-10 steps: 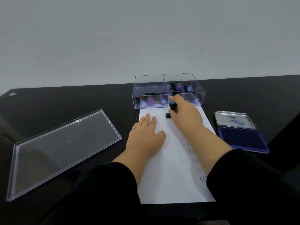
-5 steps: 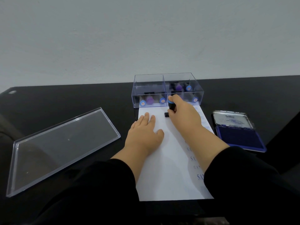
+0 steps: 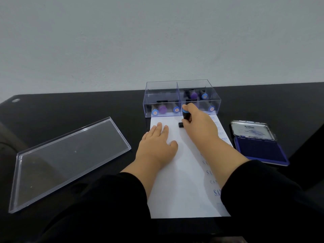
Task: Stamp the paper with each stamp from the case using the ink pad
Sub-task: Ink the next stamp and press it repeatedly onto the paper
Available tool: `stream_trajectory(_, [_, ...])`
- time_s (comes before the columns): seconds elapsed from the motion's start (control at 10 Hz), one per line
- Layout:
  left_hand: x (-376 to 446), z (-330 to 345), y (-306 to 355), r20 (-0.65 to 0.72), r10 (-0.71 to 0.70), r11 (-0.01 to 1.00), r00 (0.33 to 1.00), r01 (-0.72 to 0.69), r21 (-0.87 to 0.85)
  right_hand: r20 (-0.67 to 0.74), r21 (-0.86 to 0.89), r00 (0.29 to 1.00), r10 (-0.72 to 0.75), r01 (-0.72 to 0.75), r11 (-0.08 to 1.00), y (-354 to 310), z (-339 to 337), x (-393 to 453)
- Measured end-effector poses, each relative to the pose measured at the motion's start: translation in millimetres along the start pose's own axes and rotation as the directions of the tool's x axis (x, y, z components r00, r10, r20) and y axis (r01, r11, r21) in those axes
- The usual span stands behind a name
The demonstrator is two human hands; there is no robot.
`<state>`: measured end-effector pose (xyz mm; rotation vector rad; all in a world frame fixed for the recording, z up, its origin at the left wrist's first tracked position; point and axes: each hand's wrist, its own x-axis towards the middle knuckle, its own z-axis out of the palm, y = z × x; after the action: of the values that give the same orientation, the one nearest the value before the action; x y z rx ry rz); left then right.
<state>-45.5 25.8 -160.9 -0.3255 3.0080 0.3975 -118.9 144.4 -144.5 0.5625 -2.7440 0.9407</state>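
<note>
The stamp (image 3: 184, 118) stands near the paper's (image 3: 177, 181) far edge, before the case (image 3: 180, 99), long axis near upright, blue cap tipped slightly away. The right hand (image 3: 198, 123) pinches it; press straight down, evenly, without rocking. The left hand (image 3: 156, 146) lies spread, pinning the sheet.

Right hand (image 3: 198, 125) grips a black stamp (image 3: 184, 118) with a blue cap, its base pressed on the paper (image 3: 182, 172) near the far end. Left hand (image 3: 156, 144) lies flat on the paper beside it. Clear case (image 3: 180, 99) holding more stamps sits at the paper's far end. Open ink pad (image 3: 257, 146) toward the desk's (image 3: 70, 109) right edge; clear lid (image 3: 66, 158) toward the left edge.
</note>
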Motion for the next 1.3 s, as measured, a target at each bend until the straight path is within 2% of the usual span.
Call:
stream_trajectory(0.1, [0.1, 1.3, -0.6, -0.007, 0.005, 1.000, 1.000, -0.005, -0.006, -0.012, 0.026, 1.000, 0.011, -0.011, 1.000, 2.1, 0.8, -0.7])
stream_trajectory(0.3, [1.2, 2.7, -2.4, -0.014, -0.001, 1.000, 1.000, 0.000, -0.014, -0.178, 0.318, 0.974, 0.141, -0.079, 0.945, 12.3, -17.5, 0.2])
stream_trajectory(0.5, [0.9, 2.6, -2.2, -0.011, -0.005, 1.000, 1.000, 0.004, -0.011, -0.188, 0.415, 0.959, 0.213, -0.119, 0.902, 21.6, -25.3, 1.2])
stream_trajectory(1.3, [2.0, 3.3, -2.2, -0.015, -0.009, 1.000, 1.000, 0.009, -0.003, -0.129, 0.360, 0.973, 0.189, -0.132, 0.923, 21.0, -23.8, -0.8])
